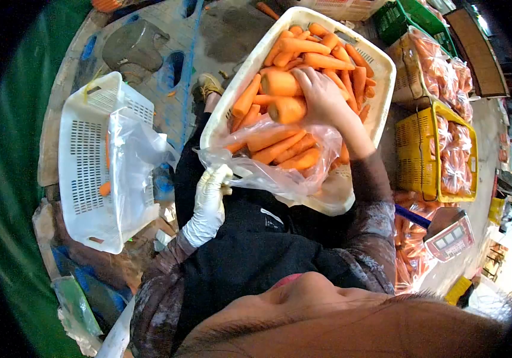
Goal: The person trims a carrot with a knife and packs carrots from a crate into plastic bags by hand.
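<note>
A large white crate (382, 113) full of orange carrots stands before my lap. My right hand (322, 98), bare, is closed over two thick carrots; one carrot (281, 83) lies above the other carrot (287, 111), blunt ends pointing left. Part of its grip is hidden under the fingers. Just below, a clear plastic bag (321, 179) lies at the crate's near end with several carrots (282, 146) inside. My left hand (211, 194), in a white glove, pinches the left edge of this bag by the crate's rim.
At my left a white basket (83, 173) has plastic bags (133, 161) draped over its side. To the right stand a yellow crate (414, 155) of bagged carrots, a green crate (393, 27) and a scale display (449, 238) on a blue post. More bagged carrots (411, 244) lie below.
</note>
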A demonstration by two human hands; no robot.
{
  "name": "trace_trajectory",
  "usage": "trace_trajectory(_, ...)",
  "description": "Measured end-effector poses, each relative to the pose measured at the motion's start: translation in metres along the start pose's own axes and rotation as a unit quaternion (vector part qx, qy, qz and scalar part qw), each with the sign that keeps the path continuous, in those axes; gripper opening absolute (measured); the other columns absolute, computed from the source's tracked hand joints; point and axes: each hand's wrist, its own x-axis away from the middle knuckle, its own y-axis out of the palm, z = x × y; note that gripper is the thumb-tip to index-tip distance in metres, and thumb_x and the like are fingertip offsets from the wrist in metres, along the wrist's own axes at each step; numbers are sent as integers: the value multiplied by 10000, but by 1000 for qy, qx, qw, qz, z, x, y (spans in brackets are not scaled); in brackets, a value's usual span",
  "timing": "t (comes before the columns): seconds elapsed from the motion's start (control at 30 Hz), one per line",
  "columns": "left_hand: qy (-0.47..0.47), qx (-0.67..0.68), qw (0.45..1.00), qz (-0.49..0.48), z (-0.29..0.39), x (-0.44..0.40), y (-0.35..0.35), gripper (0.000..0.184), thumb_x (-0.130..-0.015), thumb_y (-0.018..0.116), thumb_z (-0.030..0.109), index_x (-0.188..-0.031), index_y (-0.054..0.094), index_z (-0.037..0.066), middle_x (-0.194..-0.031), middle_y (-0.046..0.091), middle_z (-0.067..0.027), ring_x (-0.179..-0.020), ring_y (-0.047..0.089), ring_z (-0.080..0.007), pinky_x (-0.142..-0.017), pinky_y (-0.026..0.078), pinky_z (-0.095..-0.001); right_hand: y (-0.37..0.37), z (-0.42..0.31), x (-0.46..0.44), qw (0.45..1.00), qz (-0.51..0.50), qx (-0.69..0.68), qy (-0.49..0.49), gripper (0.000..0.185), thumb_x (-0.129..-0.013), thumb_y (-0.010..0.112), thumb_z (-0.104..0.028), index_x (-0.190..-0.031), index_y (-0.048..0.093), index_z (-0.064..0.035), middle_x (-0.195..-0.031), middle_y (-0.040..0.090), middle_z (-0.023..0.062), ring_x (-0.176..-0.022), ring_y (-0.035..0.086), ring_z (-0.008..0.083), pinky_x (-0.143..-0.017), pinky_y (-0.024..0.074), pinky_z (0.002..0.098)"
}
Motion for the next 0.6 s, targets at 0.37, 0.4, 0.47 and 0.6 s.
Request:
trace_trajectory(0.37,16,329,873,-360,91,32,26,768,-802,647,223,-1364,235,-100,-1290,433,-250,-531,502,-150,-411,465,-254,57,-15,57,937,-41,-346,12,545,-648,763,-110,-1156,571,-62,-1125,584,134,-1080,545,273,-919,445,357)
trace_trajectory(0.4,-4,325,874,-361,94,34,26,796,-786,663,246,-1366,236,-94,-1284,436,-255,-532,511,-154,-410,474,-260,66,9,57,917,43,-378,119,502,-648,766,-109,-1117,595,-63,-1109,595,136,-1073,548,264,-907,448,345)
trace_trajectory(0.47,-45,299,879,-369,94,36,22,851,-754,689,306,-1369,245,-79,-1270,445,-264,-530,525,-157,-404,485,-263,74,69,52,970,100,-105,194,523,-659,763,-99,-1137,560,-46,-1118,578,160,-1048,557,312,-879,461,366)
trace_trajectory(0.6,-122,237,878,-398,74,41,9,876,-687,707,401,-1343,333,-43,-1215,493,-257,-556,546,-157,-439,506,-256,134,159,78,961,-50,-4,274,485,-771,652,-278,-1196,508,-93,-1094,563,170,-1065,533,343,-897,446,429)
